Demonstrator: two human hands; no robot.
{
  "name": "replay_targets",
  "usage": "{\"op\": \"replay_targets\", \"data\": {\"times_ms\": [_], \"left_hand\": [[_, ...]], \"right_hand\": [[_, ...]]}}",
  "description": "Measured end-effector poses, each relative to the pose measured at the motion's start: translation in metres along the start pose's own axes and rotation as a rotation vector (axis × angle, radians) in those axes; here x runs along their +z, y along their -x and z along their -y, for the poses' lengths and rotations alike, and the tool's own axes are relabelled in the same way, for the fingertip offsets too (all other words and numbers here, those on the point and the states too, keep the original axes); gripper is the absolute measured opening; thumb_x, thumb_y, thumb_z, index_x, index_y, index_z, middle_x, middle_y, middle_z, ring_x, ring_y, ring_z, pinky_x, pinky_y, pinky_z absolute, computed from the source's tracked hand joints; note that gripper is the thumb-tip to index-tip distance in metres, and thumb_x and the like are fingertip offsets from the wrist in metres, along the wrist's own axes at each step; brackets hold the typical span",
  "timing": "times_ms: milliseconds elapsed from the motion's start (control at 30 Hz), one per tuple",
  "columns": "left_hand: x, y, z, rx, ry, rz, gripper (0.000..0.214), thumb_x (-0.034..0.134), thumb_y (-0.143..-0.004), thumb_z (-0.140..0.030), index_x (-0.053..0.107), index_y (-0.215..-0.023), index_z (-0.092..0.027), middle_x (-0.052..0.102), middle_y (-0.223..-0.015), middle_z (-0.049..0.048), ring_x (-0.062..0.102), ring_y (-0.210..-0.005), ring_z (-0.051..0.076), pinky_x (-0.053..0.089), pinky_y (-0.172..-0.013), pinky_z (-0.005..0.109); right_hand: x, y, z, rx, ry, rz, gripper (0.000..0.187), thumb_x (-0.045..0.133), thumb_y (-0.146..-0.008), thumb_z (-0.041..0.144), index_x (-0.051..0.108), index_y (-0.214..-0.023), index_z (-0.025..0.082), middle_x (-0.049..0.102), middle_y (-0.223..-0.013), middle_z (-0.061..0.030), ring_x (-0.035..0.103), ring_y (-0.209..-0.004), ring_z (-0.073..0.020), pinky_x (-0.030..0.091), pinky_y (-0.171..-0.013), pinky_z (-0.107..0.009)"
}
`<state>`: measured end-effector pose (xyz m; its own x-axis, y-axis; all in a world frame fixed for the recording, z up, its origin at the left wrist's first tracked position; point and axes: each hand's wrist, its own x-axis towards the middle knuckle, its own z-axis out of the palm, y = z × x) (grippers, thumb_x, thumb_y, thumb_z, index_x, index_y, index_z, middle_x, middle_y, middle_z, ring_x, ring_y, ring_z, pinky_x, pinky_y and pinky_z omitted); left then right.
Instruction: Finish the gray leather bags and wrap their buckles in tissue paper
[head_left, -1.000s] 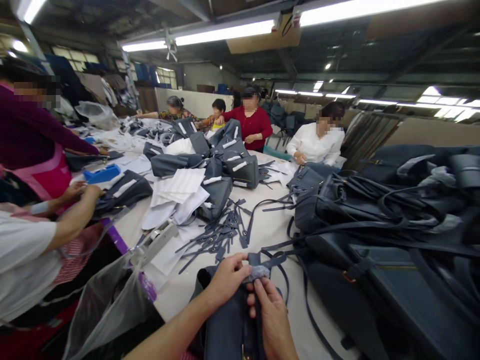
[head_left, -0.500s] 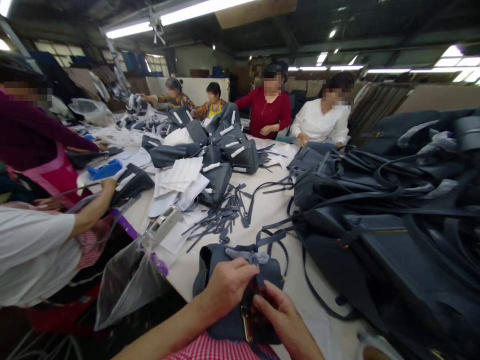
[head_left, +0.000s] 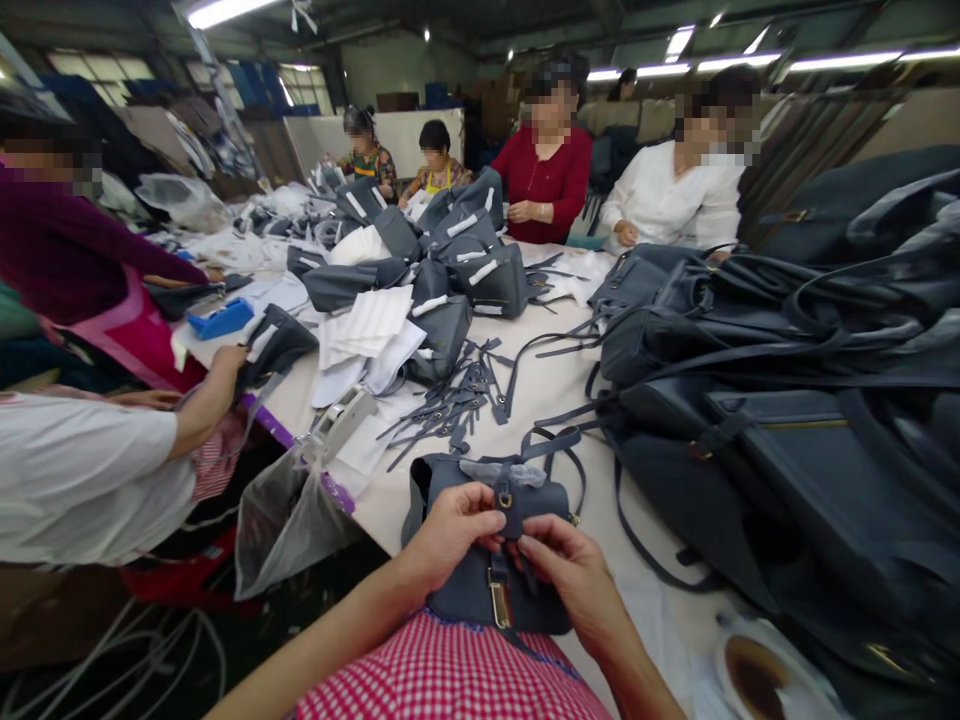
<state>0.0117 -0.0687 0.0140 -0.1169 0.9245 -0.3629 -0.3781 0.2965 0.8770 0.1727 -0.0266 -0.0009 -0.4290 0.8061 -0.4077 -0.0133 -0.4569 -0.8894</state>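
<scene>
A dark blue-grey leather bag (head_left: 551,498) lies at the table edge in front of me, against a red-checked apron. A leather strap tab (head_left: 511,524) with a gold eyelet hangs over its front. My left hand (head_left: 454,535) pinches the tab's left side between thumb and fingers. On the other side, my right hand (head_left: 576,570) is closed on the tab's lower right, its fingertips partly hidden. Below them a gold buckle (head_left: 499,602) shows on the bag's front. Clear plastic wrap (head_left: 480,470) covers the bag's top handle.
Loose leather straps (head_left: 465,395) lie beyond the bag, near white paper sheets (head_left: 367,335). Many finished-looking bags (head_left: 750,470) are piled at right. A tape dispenser (head_left: 341,420) and plastic bag (head_left: 274,530) are at the left edge. A tape roll (head_left: 754,675) sits front right. Several co-workers surround the table.
My view has tilted down and shifted. My left hand has moved off the eyelet area and its fingers now pinch the tab lower, leaving the eyelet visible. The right hand stays close beside it.
</scene>
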Motion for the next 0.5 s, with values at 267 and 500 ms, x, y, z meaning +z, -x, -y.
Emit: {"op": "replay_targets", "data": {"times_ms": [267,500], "left_hand": [[0.002,0.003,-0.003,-0.122,-0.282,0.061,0.018,0.065,-0.065,-0.024,0.056,-0.078,-0.014,0.061,-0.067,0.0001,0.064,-0.057,0.015,0.045,-0.040,0.018],[0.004,0.000,0.004,-0.106,-0.392,0.057,0.019,0.057,-0.063,-0.014,0.053,-0.081,-0.016,0.059,-0.062,-0.0031,0.055,-0.046,0.010,0.041,-0.040,0.018]], "right_hand": [[0.009,-0.004,0.001,-0.053,-0.079,-0.047,0.052,0.086,-0.051,0.046,0.068,-0.090,0.017,0.071,-0.067,-0.0014,0.061,-0.060,-0.0145,0.046,-0.057,-0.025],[0.014,-0.003,0.004,-0.102,-0.107,-0.031,0.052,0.086,-0.052,0.044,0.068,-0.093,0.017,0.068,-0.064,0.0001,0.061,-0.059,-0.0145,0.047,-0.056,-0.025]]}}
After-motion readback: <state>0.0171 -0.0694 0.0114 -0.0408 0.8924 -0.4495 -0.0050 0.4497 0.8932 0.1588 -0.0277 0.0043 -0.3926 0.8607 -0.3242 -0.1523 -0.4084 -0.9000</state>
